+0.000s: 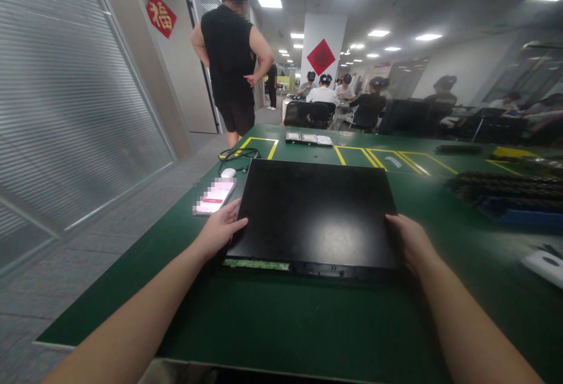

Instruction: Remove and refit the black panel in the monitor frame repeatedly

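While the black screen panel (314, 214) lies flat mid-bench (308, 325), my left hand (220, 228) and right hand (407, 237) each clamp a side edge, fingers closed on it. A phone (214, 196), white mouse (227, 173) and cable (240, 154) crowd its left side, with black trays (505, 187) off right.

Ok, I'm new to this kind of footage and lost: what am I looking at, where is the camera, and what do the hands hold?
No machine here: a person wears a camera on the head, looking forward and down, so the two bare arms are their own. The left hand and right hand grip the side edges of a flat black panel lying on a green table. Beside the left hand lie a phone and a white mouse. Farther back, other people stand and sit.
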`<state>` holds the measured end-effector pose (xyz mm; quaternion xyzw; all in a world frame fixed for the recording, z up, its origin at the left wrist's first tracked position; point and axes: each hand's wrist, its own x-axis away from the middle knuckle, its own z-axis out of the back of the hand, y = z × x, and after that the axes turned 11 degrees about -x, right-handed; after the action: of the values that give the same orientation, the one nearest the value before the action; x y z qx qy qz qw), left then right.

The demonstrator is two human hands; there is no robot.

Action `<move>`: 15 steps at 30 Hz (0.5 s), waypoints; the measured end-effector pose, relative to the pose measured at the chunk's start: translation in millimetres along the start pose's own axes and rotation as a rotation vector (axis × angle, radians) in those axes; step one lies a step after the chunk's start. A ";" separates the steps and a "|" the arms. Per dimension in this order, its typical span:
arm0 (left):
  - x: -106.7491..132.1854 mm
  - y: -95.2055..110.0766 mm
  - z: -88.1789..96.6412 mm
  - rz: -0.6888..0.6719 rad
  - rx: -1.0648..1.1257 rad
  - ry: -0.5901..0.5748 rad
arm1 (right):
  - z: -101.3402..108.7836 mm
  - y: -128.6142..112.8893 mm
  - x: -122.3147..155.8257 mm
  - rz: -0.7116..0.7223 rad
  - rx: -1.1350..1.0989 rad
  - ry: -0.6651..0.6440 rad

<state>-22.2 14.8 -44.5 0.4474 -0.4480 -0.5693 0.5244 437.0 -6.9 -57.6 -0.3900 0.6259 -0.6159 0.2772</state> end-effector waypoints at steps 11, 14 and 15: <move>-0.3 -3.6 -0.7 0.033 0.086 0.025 | 0.4 1.1 -0.3 -0.025 -0.067 0.034; 0.3 -2.4 -1.5 0.034 0.118 0.025 | 1.2 1.6 -1.7 -0.028 -0.073 0.028; 0.8 -1.9 -1.7 0.036 0.128 0.022 | 1.5 1.7 -2.1 -0.033 -0.080 0.019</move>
<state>-21.0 14.0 -46.7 0.4782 -0.4855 -0.5252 0.5097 439.1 -6.1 -59.7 -0.4050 0.6462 -0.5985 0.2453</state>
